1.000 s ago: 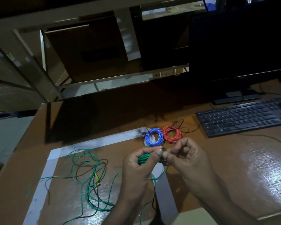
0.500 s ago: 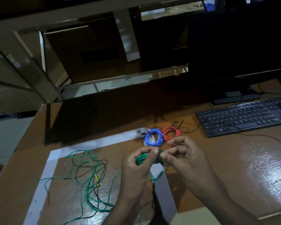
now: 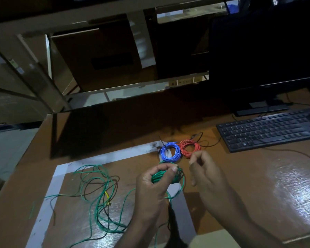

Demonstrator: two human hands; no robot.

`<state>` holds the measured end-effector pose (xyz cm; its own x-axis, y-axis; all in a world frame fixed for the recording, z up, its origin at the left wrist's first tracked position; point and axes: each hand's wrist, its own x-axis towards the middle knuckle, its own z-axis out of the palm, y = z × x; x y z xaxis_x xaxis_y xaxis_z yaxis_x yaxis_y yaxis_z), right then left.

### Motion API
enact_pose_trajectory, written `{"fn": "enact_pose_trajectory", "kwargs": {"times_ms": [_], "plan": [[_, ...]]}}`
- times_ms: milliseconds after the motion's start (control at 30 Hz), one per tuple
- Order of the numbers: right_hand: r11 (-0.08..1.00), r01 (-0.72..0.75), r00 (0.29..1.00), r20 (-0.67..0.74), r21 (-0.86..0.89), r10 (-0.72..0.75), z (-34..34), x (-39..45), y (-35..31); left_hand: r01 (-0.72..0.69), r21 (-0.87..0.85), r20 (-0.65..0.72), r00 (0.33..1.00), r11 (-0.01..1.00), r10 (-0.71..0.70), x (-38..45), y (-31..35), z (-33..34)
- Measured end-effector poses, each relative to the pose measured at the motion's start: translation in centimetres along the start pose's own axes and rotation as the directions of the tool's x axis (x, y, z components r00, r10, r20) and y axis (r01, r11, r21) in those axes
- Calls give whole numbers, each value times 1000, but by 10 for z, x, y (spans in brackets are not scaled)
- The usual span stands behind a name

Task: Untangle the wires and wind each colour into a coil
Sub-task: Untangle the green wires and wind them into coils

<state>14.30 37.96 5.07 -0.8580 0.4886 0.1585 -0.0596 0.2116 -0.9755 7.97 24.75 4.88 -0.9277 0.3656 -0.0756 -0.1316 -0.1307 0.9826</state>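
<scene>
Head view. The left hand [image 3: 153,187] gripped a half-wound green coil [image 3: 164,176], thumb pressed over the bundle, just above the desk at about 6 o'clock from the finished coils. The right hand [image 3: 207,169] hung just beside it at 3 o'clock, fingers curled with thumb and forefinger close together; whether a strand sat between them could not be told. A blue coil [image 3: 170,152] and a red coil [image 3: 189,148] lay side by side, touching, on the desk [image 3: 258,176]. The loose green wire [image 3: 97,190] sprawled at 9 o'clock from the hands, crossed by dark wire [image 3: 87,187], with a small yellow piece [image 3: 107,197] in the snarl.

Risks, as judged: the green tail ran from the coil down into that snarl, so a firm pull would likely tighten the crossings with the dark wire and drag the whole heap. A slack thumb would let the springy turns spill open. The hands worked near the two finished coils; a stray sweep could knock them.

Surface and room: glossy brown desk with glare at 3 o'clock, a white tape border [image 3: 104,158] marking the work area. A black keyboard [image 3: 268,131] at 2 o'clock, a dark monitor [image 3: 265,51] behind it. Room dim; shelving and brown boxes beyond the desk edge.
</scene>
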Motion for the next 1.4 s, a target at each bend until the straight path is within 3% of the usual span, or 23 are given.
{"fn": "enact_pose_trajectory", "kwargs": {"times_ms": [100, 167, 400, 667, 867, 1167, 1300, 1400], "plan": [[997, -44, 987, -148, 69, 54, -12, 12, -1, -24, -39, -63, 998, 999, 22, 3, 4, -7], [997, -6, 994, -108, 71, 13, -13, 13, 0, -28, -40, -108, 994, 999, 24, 6, 1, -10], [996, 0, 995, 102, 84, -9, 4, 5, -2, -13, -58, -64, 998, 998, 9, 2, 5, -3], [995, 102, 986, 133, -21, -99, 3, 5, -1, -16, -60, -45, 999, 998, 14, -2, 9, -1], [947, 265, 964, 89, -181, -252, 8, 0, -4, 25, -57, -15, 1000, 998, -26, -4, 12, 0], [950, 231, 972, 95, -208, -216, 11, 1, -4, 61, -47, 29, 998, 997, -60, 1, 13, -5], [978, 184, 976, 134, -96, -170, 9, 2, -4, 134, -90, 59, 990, 987, -129, 3, 10, -8], [979, 173, 978, 136, -107, -158, 10, -1, -4, 174, -108, 64, 984, 979, -167, 4, 11, -8]]}}
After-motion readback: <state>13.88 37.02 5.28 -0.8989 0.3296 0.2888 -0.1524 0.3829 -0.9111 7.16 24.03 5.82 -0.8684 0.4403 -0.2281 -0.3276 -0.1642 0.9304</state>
